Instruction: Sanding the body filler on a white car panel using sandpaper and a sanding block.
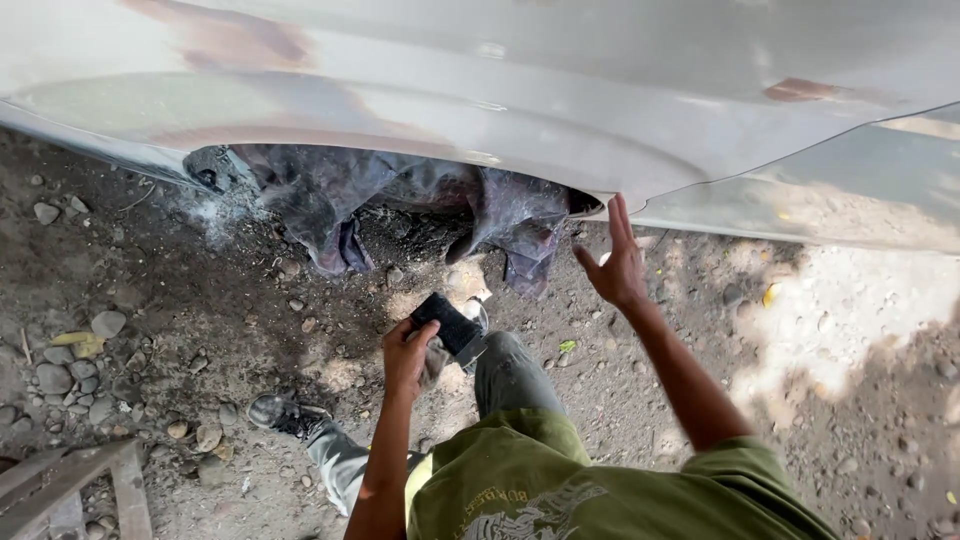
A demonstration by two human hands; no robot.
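Hands of the person are both in view below a grey car body panel (560,90), which fills the top of the picture and has some rust-coloured patches. The left hand (408,358) is closed around a dark sanding block (447,325); the fingers wrap the lower end of it, and the block points up and to the right, held over the person's raised knee in grey trousers (510,375). The right hand (617,262) is open, with fingers spread and straight, and it holds nothing; the fingertips reach up to the lower edge of the panel, at the right end of the wheel arch, but I cannot tell if they really touch it. The opening of the wheel arch works like a hollow, and inside it a dusty purple-grey cloth (400,205) is stuffed and hangs down in folds toward the ground. The block is apart from the panel, lower than the cloth. The ground is dry dirt with many small stones (75,370). A shoe (285,413) of the person stands on the dirt at the left, and a wooden frame (75,485) lies in the bottom left corner.
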